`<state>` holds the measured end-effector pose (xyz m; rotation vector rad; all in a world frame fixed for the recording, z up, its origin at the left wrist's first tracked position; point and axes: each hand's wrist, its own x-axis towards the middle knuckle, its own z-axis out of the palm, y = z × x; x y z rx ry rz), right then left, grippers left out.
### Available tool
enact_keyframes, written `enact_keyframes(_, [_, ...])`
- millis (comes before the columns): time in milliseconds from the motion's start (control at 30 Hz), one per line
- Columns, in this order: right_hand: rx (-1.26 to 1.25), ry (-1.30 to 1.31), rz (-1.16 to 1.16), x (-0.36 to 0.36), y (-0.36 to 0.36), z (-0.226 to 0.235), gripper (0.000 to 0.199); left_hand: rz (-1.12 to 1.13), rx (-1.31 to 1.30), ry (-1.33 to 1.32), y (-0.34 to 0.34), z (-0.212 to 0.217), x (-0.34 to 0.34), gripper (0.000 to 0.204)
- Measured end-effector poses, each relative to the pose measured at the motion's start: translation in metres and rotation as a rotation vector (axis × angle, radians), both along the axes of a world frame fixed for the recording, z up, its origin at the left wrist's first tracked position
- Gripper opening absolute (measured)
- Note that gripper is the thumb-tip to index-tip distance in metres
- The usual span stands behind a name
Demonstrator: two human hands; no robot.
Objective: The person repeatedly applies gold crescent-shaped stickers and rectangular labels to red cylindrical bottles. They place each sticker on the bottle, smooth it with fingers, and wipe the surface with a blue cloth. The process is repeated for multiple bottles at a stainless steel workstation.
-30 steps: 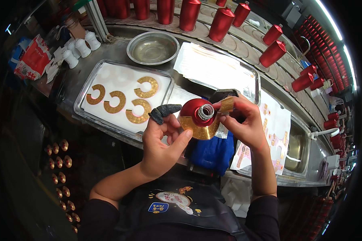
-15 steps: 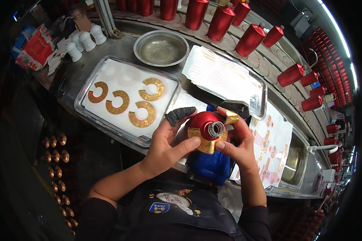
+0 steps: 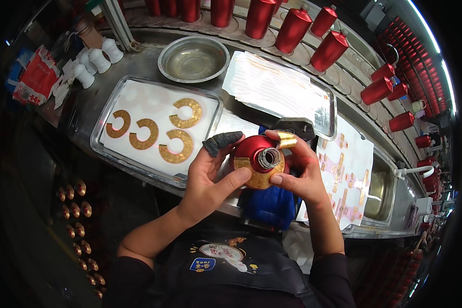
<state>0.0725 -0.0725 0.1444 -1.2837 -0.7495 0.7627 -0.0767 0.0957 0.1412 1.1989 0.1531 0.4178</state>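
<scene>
Both hands hold a red bottle (image 3: 252,149) tipped toward me, its silver threaded mouth facing the camera. A gold ring-shaped sticker (image 3: 259,177) lies around the bottle's shoulder below the mouth. My left hand (image 3: 210,177) grips the bottle from the left, a dark grey finger cot on its forefinger, and its thumb presses on the gold sticker. My right hand (image 3: 299,172) holds the bottle from the right, a small gold strip sticking to one fingertip. A blue cloth (image 3: 269,205) lies under the bottle.
A metal tray (image 3: 100,141) at the left holds white paper with several gold C-shaped stickers (image 3: 177,146). Behind it stand a round steel bowl (image 3: 192,59), another tray with white sheets (image 3: 277,84), and rows of red bottles (image 3: 292,25). A sticker sheet (image 3: 346,174) lies at the right, small white bottles (image 3: 90,64) at far left.
The bottle has been turned so that its mouth faces me, and the gold ring sticker now lies flatter on its shoulder. Both hands sit slightly lower in view.
</scene>
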Motion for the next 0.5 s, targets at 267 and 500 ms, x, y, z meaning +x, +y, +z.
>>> enact_keyframes(267, [-0.010, 0.024, 0.088, 0.008, -0.001, 0.000, 0.066, -0.020, 0.024, 0.035, 0.005, 0.000, 0.002, 0.062])
enact_keyframes(500, [0.002, 0.066, 0.074, 0.014, 0.000, -0.005, 0.059, -0.023, 0.182, 0.049, -0.001, 0.002, 0.001, 0.078])
